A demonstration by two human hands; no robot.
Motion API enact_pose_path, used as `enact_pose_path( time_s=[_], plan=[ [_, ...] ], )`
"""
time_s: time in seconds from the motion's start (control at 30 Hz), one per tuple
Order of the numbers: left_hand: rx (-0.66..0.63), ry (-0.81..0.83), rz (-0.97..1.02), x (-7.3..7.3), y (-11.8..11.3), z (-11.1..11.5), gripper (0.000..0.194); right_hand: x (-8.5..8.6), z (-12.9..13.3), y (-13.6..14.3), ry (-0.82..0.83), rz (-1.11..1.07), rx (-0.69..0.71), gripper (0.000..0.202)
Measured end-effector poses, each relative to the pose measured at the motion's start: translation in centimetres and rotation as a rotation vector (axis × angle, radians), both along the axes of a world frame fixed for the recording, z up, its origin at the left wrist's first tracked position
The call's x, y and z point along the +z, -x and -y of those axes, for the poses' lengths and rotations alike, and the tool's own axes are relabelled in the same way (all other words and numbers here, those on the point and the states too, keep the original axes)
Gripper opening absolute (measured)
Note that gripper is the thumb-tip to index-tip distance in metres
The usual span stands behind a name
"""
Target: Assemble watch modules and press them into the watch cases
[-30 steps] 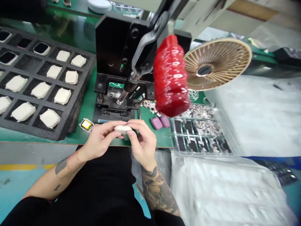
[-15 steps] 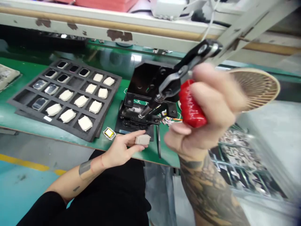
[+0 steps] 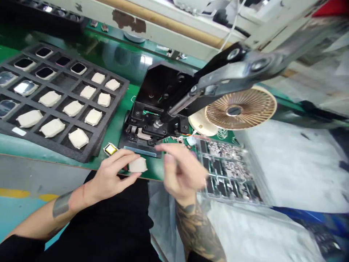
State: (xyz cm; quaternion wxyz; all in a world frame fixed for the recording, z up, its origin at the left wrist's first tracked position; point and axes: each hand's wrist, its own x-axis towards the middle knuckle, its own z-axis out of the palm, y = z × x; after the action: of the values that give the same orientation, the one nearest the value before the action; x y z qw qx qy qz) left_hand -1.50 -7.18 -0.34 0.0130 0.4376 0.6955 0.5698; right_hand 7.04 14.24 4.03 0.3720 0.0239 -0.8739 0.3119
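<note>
My left hand (image 3: 114,173) pinches a small off-white smartwatch case (image 3: 137,165) by its edges, thumb below and fingers above, near the table's front edge. Just beyond it stands a black hand-lever toggle press (image 3: 160,98), its steel lever (image 3: 283,51) swung up to the right. The red grip (image 3: 331,8) shows only in the top right corner, with no hand on it. My right hand (image 3: 184,171), a little blurred, hovers in front of the press with index finger and thumb apart; nothing shows in it. Beside my left fingertips lies an open watch case with a yellow-edged inside (image 3: 110,149).
A dark foam tray (image 3: 92,142) on the left holds several off-white cases and black-screened watches. Right of the press stand a round fan (image 3: 240,109) and a clear divided tray (image 3: 226,167) of small metal parts. A shelf beam (image 3: 169,32) crosses behind.
My right hand has let go of the red lever grip and come down in front of the press. The lever has swung up to the right. My left hand still holds the case.
</note>
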Motion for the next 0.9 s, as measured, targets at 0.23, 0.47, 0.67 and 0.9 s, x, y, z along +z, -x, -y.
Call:
enact_pose_path(
  time_s=[0.23,0.47,0.67,0.9],
  plan=[
    [0.184,0.094,-0.243,0.6,1.5,0.6,0.041,-5.3,0.5,4.6,-0.222,0.422,-0.028,0.044],
    [0.323,0.284,-0.383,0.8,2.2,-0.5,0.041,-3.8,1.2,2.4,0.027,0.325,-0.049,0.043],
    [0.244,0.787,-0.471,2.7,3.6,-5.7,0.034,-2.5,1.3,-2.1,0.106,0.184,-0.162,0.048],
    [0.097,0.720,-0.240,4.2,3.4,-5.7,0.038,-1.6,0.4,-1.8,0.029,0.055,-0.163,0.054]
  ],
)
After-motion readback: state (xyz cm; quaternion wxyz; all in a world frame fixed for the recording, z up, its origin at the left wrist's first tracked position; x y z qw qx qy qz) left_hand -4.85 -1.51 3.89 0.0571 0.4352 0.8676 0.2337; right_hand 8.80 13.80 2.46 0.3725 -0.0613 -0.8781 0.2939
